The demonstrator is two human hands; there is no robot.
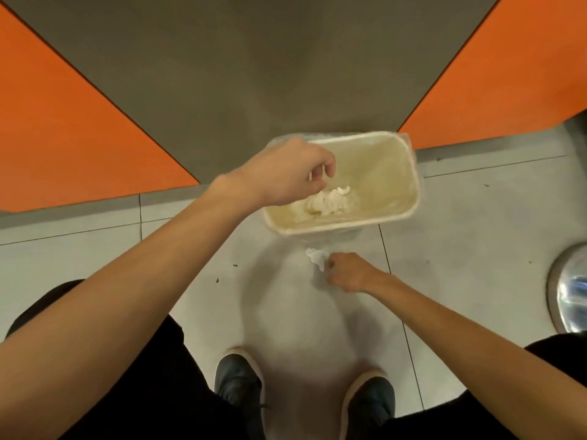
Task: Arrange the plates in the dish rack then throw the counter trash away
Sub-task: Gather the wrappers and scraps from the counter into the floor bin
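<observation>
A cream rectangular trash bin (403, 185) with a clear liner stands on the grey tiled floor below me. Crumpled white paper (327, 200) lies at its bottom. My left hand (286, 173) hovers over the bin's left side, its fingers loosely curled and pointing down, with nothing visible in them. My right hand (349, 272) is lower, in front of the bin's near rim, and pinches a small crumpled white tissue (316, 257) at its fingertips. No plates or dish rack are in view.
Orange cabinet panels (63, 122) flank a grey wall panel (254, 58) behind the bin. A shiny round metal object (568, 290) sits on the floor at the right edge. My two shoes (238, 382) stand below on the tiles.
</observation>
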